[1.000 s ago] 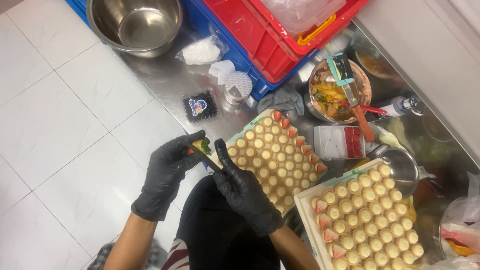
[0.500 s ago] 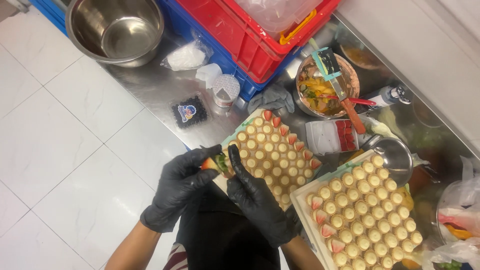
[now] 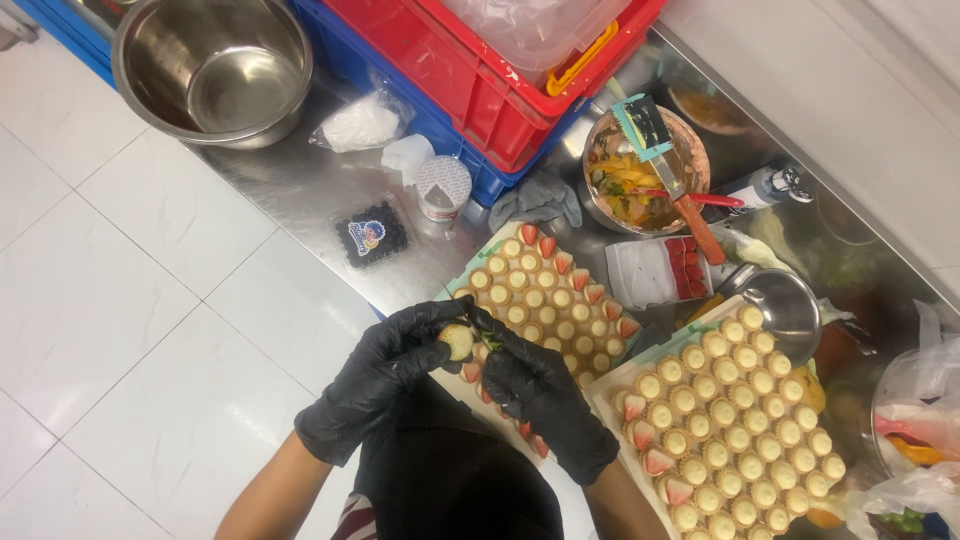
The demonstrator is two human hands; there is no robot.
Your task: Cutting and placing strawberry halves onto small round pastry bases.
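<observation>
On the steel counter [image 3: 300, 185], a tray of small round cream-filled tart shells [image 3: 545, 300] lies at about 1 o'clock from the hands. The black-gloved left hand [image 3: 385, 385] closes its grip on one pale tart shell [image 3: 458, 342] over the tray's near corner. The black-gloved right hand [image 3: 545, 400] pinches a small green sprig [image 3: 487, 338] against that shell.

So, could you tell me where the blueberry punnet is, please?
The blueberry punnet sits left on the steel counter, between the tub and the counter's front edge.
</observation>
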